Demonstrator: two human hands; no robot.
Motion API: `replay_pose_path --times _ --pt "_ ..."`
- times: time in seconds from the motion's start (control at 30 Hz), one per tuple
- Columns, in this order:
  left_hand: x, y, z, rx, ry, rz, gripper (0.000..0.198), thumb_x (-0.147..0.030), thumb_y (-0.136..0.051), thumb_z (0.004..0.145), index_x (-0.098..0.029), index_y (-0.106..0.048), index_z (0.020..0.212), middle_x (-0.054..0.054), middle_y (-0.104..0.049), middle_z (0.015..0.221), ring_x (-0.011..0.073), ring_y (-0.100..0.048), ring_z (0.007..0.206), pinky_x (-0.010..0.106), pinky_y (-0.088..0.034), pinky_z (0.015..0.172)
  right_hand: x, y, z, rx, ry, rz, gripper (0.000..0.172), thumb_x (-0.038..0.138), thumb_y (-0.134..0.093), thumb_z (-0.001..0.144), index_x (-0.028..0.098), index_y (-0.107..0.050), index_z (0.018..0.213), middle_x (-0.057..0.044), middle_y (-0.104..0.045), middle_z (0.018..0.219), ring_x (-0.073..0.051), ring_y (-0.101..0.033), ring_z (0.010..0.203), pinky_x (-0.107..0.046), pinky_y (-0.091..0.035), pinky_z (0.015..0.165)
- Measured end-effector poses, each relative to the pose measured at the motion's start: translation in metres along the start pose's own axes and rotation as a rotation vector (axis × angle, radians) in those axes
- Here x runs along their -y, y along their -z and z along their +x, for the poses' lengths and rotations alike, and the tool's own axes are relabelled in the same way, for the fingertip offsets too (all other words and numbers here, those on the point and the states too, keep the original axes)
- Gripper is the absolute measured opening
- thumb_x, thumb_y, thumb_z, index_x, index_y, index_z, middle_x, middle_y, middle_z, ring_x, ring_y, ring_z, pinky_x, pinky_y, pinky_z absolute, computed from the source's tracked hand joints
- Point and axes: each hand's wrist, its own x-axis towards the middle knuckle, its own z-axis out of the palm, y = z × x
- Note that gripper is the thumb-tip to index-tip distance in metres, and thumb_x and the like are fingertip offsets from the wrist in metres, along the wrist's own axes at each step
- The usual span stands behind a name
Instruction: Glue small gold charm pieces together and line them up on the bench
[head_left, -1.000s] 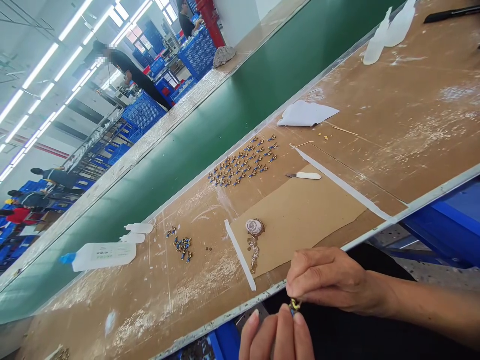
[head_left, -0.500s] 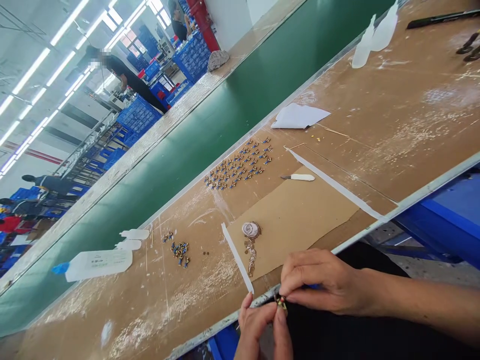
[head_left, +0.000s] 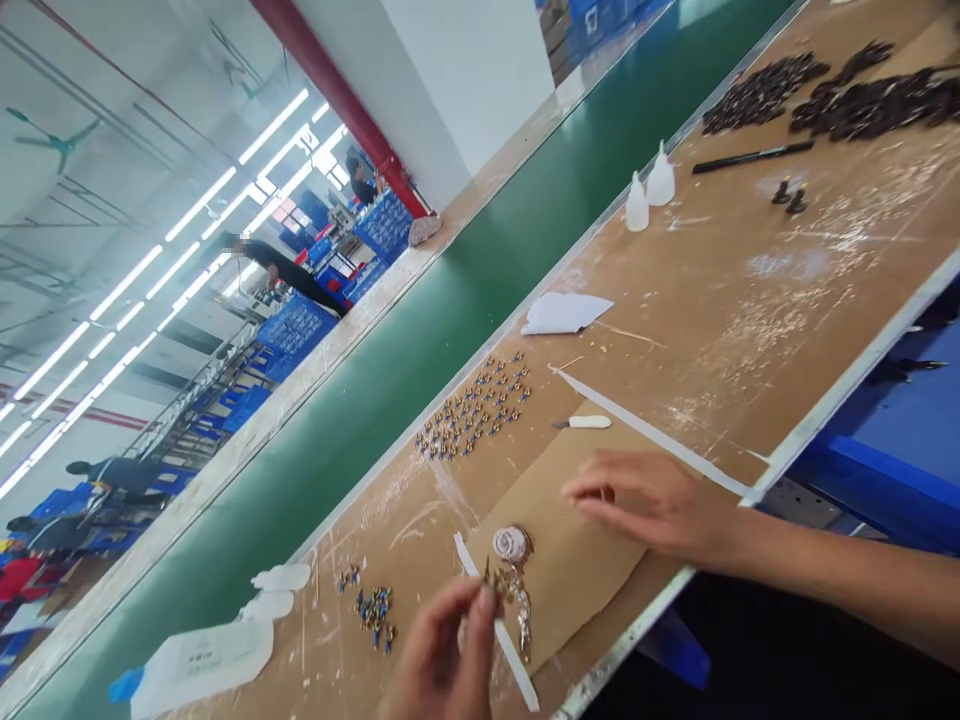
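My left hand [head_left: 450, 645], slightly blurred, pinches a small dark figurine [head_left: 489, 582] just below the round whitish-brown lump [head_left: 511, 544]. Shiny brown paste [head_left: 523, 610] trails from that lump on the brown cardboard sheet [head_left: 581, 510]. Above the sheet hovers my right hand [head_left: 645, 500], its thumb and fingers slightly apart, with nothing visible between them. A white-handled knife [head_left: 589, 422] lies at the sheet's far edge. Rows of small blue and gold pieces [head_left: 472, 408] stand beyond it; a looser pile [head_left: 373, 610] sits to the left.
A large white bottle [head_left: 206, 665] and smaller bottles lie at left. Two upright white bottles [head_left: 649, 190], a black rod [head_left: 752, 157] and dark piles [head_left: 874, 100] are at the upper right. A green belt [head_left: 360, 370] runs behind; people work beyond.
My hands have separated and come up over the table, the left still holding the small piece, the right having let go. The view has shifted, showing dark piles at the upper right.
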Motion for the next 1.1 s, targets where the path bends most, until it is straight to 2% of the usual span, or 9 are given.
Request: replay_pose_path --times 0.13,0.27,0.43,0.53,0.63,0.77,0.87,1.0,1.1 --pt "-0.023 -0.044 0.09 0.408 0.058 0.076 0.023 -0.037 -0.069 0.065 -0.015 -0.068 0.072 0.004 -0.07 0.066 0.0178 -0.066 0.067 0.028 -0.052 0.068 -0.045 0.013 0.01 -0.092 -0.07 -0.23 0.025 0.029 -0.044 0.092 0.016 -0.065 0.092 -0.005 -0.064 0.079 -0.011 -0.057 0.065 -0.022 -0.045 0.061" --pt "-0.021 -0.112 0.15 0.555 0.005 0.137 0.015 -0.029 -0.07 0.06 -0.015 -0.067 0.064 0.001 -0.065 0.059 0.0116 -0.057 0.056 0.024 -0.044 0.059 -0.059 0.012 0.01 -0.109 -0.043 -0.332 0.027 0.027 -0.04 0.093 0.016 -0.065 0.09 -0.005 -0.064 0.077 -0.012 -0.057 0.065 -0.023 -0.044 0.059" --pt "-0.009 -0.18 0.179 0.655 -0.041 0.251 0.015 -0.026 -0.07 0.069 -0.012 -0.066 0.067 -0.003 -0.057 0.055 0.0078 -0.048 0.05 0.022 -0.04 0.052 -0.056 0.01 0.01 -0.098 -0.031 -0.391 0.028 0.023 -0.037 0.093 0.017 -0.064 0.087 -0.004 -0.061 0.074 -0.012 -0.056 0.065 -0.024 -0.043 0.061" --pt "0.0 -0.2 0.186 0.702 -0.025 0.354 0.02 -0.032 -0.064 0.08 -0.012 -0.062 0.076 -0.002 -0.059 0.067 0.0087 -0.053 0.057 0.024 -0.045 0.055 -0.056 0.01 0.012 -0.089 -0.025 -0.41 0.028 0.022 -0.036 0.093 0.017 -0.063 0.085 -0.002 -0.058 0.071 -0.012 -0.054 0.063 -0.023 -0.042 0.059" --pt "0.006 -0.207 0.191 0.722 -0.002 0.422 0.022 -0.034 -0.058 0.085 -0.012 -0.061 0.086 0.0 -0.062 0.081 0.0109 -0.058 0.068 0.027 -0.05 0.062 -0.058 0.009 0.012 -0.099 -0.001 -0.404 0.029 0.023 -0.035 0.094 0.017 -0.062 0.085 -0.001 -0.057 0.068 -0.011 -0.051 0.059 -0.023 -0.039 0.056" --pt "-0.005 -0.199 0.197 0.684 -0.024 0.452 0.022 -0.034 -0.06 0.084 -0.012 -0.062 0.083 -0.001 -0.061 0.076 0.011 -0.058 0.065 0.027 -0.049 0.061 -0.061 0.007 0.011 -0.109 -0.002 -0.38 0.028 0.024 -0.036 0.094 0.017 -0.063 0.088 -0.002 -0.057 0.07 -0.011 -0.051 0.059 -0.023 -0.04 0.057" --pt "-0.026 -0.169 0.199 0.578 -0.096 0.432 0.013 -0.026 -0.068 0.074 -0.013 -0.066 0.069 -0.002 -0.059 0.062 0.0105 -0.053 0.057 0.024 -0.044 0.058 -0.061 0.009 0.009 -0.081 -0.01 -0.354 0.027 0.024 -0.037 0.094 0.017 -0.063 0.09 -0.003 -0.059 0.073 -0.011 -0.053 0.062 -0.023 -0.042 0.059" --pt "-0.041 -0.087 0.187 0.415 -0.165 0.417 0.007 -0.026 -0.069 0.065 -0.02 -0.072 0.064 -0.002 -0.064 0.064 0.0117 -0.053 0.061 0.023 -0.041 0.062 -0.058 0.013 0.006 -0.072 -0.012 -0.296 0.025 0.024 -0.04 0.094 0.017 -0.064 0.091 -0.004 -0.062 0.077 -0.011 -0.057 0.065 -0.023 -0.044 0.06" --pt "-0.019 -0.017 0.159 0.31 -0.093 0.452 0.017 -0.037 -0.067 0.066 -0.021 -0.073 0.068 0.0 -0.068 0.066 0.0148 -0.057 0.063 0.025 -0.043 0.065 -0.056 0.013 0.005 -0.097 -0.018 -0.299 0.022 0.026 -0.043 0.092 0.018 -0.064 0.09 -0.003 -0.064 0.078 -0.01 -0.056 0.06 -0.022 -0.043 0.056"
